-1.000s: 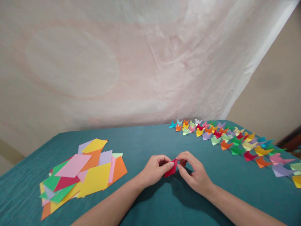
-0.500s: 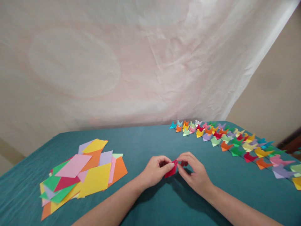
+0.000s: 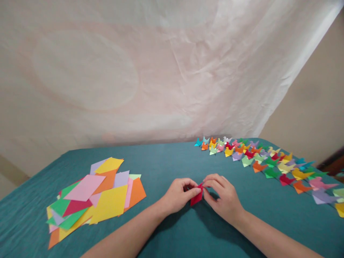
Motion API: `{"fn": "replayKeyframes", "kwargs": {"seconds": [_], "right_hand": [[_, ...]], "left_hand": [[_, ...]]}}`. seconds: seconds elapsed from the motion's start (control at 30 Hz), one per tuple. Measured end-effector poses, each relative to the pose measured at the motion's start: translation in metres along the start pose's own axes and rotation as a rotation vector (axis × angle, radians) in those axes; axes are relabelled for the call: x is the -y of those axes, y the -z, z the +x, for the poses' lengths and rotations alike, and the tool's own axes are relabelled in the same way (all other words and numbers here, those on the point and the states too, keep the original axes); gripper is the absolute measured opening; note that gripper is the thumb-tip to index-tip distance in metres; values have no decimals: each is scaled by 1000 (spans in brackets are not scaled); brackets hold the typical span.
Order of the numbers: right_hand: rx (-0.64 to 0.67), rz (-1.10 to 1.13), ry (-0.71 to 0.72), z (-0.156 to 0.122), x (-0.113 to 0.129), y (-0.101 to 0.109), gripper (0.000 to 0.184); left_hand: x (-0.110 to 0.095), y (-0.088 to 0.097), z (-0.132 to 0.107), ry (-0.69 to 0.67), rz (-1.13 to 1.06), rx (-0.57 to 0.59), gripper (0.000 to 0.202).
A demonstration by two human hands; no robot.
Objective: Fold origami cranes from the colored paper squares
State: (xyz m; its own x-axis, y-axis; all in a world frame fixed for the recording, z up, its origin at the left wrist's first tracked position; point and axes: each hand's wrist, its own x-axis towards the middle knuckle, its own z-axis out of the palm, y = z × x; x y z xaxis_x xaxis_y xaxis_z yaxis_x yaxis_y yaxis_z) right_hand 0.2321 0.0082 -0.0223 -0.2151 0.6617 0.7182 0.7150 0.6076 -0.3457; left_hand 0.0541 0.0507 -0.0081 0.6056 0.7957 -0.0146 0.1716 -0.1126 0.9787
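Observation:
A small piece of folded red paper (image 3: 197,198) is held a little above the green tablecloth, at the middle front. My left hand (image 3: 180,195) pinches it between thumb and fingers from the left side. The thumb and index finger of my right hand (image 3: 222,195) close on its upper right corner. Fingertips of both hands cover part of the folds.
Loose coloured paper squares (image 3: 109,204) lie in an overlapping pile on the left. Several folded paper birds (image 3: 259,166) stand in rows along the right side of the green tablecloth (image 3: 163,157). A pale cloth sheet (image 3: 161,82) hangs behind the table.
The folded red paper has tilted slightly in my fingers, and its lower corner has shifted a little right and down. Both hands keep nearly the same place.

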Motion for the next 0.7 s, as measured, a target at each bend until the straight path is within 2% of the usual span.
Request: {"fn": "replayKeyframes", "kwargs": {"seconds": [0.3, 0.5, 0.7], "right_hand": [[-6, -22, -13, 0, 0, 0, 10], [-1, -51, 1, 1, -1, 1, 9], [-12, -42, 0, 1, 0, 0, 9]], "left_hand": [[3, -1, 0, -32, 101, -57, 25], [3, -5, 0, 1, 30, -61, 27], [4, -9, -1, 25, -8, -144, 28]]}}
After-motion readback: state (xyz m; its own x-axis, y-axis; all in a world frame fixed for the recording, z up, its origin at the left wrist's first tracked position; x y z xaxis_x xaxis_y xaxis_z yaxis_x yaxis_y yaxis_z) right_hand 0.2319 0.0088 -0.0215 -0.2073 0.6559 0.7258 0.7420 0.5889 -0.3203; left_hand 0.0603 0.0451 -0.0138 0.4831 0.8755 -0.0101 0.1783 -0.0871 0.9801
